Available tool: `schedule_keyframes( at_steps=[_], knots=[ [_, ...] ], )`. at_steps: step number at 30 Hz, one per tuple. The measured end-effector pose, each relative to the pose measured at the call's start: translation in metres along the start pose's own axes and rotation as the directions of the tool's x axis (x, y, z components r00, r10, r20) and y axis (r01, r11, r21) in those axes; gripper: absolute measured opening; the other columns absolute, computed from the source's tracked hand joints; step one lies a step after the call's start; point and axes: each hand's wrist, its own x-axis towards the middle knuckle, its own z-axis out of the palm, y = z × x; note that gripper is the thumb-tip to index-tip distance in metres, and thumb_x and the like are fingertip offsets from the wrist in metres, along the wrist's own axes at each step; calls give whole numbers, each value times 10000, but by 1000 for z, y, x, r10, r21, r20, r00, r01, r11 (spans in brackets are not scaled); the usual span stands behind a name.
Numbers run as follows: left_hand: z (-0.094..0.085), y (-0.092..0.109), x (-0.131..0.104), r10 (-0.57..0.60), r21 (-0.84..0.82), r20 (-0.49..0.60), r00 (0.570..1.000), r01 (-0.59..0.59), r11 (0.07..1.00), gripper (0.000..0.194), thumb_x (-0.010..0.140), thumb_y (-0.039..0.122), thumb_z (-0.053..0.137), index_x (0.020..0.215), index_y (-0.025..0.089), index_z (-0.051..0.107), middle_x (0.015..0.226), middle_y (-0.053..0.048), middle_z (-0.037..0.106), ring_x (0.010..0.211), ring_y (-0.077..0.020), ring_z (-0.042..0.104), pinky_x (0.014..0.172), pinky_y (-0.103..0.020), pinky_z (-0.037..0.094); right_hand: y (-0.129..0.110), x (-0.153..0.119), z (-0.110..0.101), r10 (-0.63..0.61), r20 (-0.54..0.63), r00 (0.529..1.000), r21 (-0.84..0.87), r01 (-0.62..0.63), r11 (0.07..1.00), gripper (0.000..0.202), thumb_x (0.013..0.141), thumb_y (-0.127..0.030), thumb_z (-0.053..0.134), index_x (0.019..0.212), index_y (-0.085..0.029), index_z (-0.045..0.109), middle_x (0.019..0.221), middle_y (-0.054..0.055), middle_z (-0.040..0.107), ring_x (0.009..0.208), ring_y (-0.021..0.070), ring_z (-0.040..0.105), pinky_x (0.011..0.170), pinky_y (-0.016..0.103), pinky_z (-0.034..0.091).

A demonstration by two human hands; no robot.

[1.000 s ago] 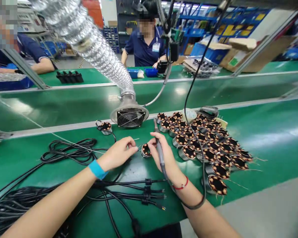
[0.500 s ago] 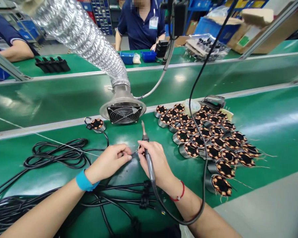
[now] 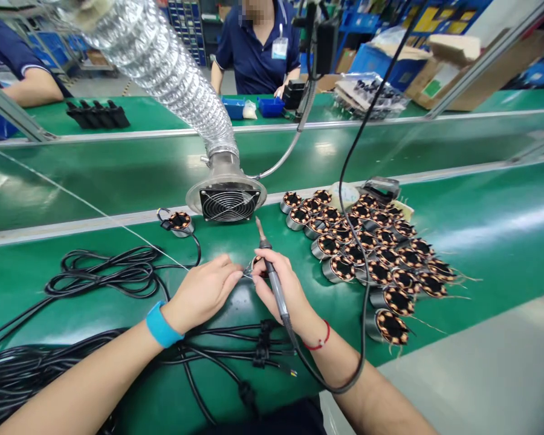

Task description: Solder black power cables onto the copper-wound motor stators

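Observation:
My right hand (image 3: 283, 287) is closed round a soldering iron (image 3: 275, 287), its tip pointing up and away from me. Behind those fingers, mostly hidden, is a small part with a copper-coloured rim (image 3: 255, 264), like the motor stators nearby. My left hand (image 3: 211, 287), wearing a blue wristband (image 3: 163, 324), is closed in a pinch just left of that part. A thin pale wire (image 3: 118, 222) runs from the upper left into the left hand, and a short end shows past the fingertips. What the fingertips touch is too small to make out fully.
Several copper-wound stators (image 3: 340, 267) stand in rows at right. One cabled stator (image 3: 180, 222) sits beside the fume extractor (image 3: 230, 205). Black cables (image 3: 104, 275) lie coiled at left, with cable ends (image 3: 263, 347) below my hands. The iron's cord (image 3: 365, 290) loops at right. A co-worker (image 3: 258, 48) is opposite.
My left hand has turned over, back of the hand upward, with its fingers drawn together. The pale wire now runs higher at left. The right hand still holds the soldering iron.

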Motion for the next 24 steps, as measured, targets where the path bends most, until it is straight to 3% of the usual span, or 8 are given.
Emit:
schedule_keyframes(
  at_steps=[9,11,14,18,21,24],
  knots=[
    [5,2,1,-38,61,-69,997,43,997,420,995,311,302,870,172,678,779,-44,591,702,-146,573,662,-259,437,1,1,0,-68,8,998,-59,69,996,475,846,-101,521,1279,-257,405,849,-5,640,916,200,564,911,414,424],
    [7,2,1,-8,86,-81,997,15,996,372,988,306,327,928,183,673,810,-47,604,746,-160,586,692,-273,455,2,1,-1,-61,9,998,-65,62,996,471,848,-102,519,1277,-262,410,849,-6,641,919,198,567,913,411,424],
    [11,4,0,68,79,-202,977,-53,995,260,959,295,425,1102,159,594,967,-77,622,907,-203,582,798,-325,480,4,-1,0,-25,6,1000,-6,25,1000,466,846,-97,521,1270,-268,425,848,-10,631,908,185,572,915,401,432],
    [18,7,1,173,78,-259,950,-158,984,142,944,227,448,970,165,573,917,-64,602,852,-190,564,752,-317,484,7,-3,2,90,7,996,156,-90,984,438,853,-126,523,1261,-257,430,847,-11,616,884,164,596,908,381,462],
    [20,9,3,176,3,-268,947,-182,983,193,955,166,394,903,178,580,856,-47,581,791,-161,554,718,-285,473,9,-3,2,134,7,991,202,-133,970,431,857,-140,528,1261,-252,427,853,-9,615,893,162,599,911,381,466],
    [18,10,5,102,-168,-274,956,-152,974,153,935,153,443,883,177,584,840,-35,568,792,-144,554,733,-267,465,9,-1,-7,65,72,995,155,-75,985,455,865,-129,525,1285,-263,410,880,-6,629,932,171,591,947,404,439]
  ],
)
